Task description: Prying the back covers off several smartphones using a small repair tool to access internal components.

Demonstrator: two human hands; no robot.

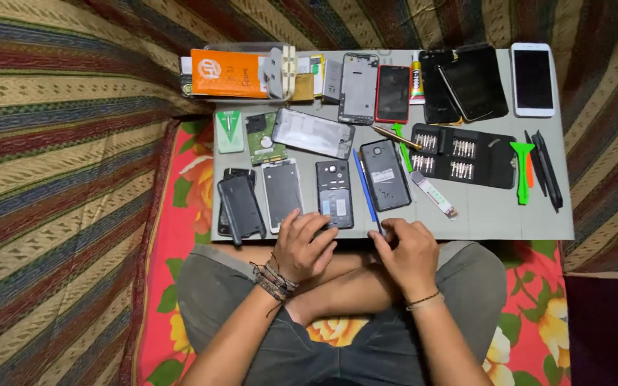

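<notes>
Honestly, I worry about my left hand resting spread-fingered on the opened phone at lower centre of the grey counter — while my right hand pinches a thin tool, a slip could scratch its bare board.

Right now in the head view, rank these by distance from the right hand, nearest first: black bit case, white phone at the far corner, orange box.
From the right hand:
1. Black bit case, just beyond the hand, slightly to its right.
2. White phone, at the grey board's far right corner.
3. Orange box, at the far left corner, past the left hand's side.
</notes>
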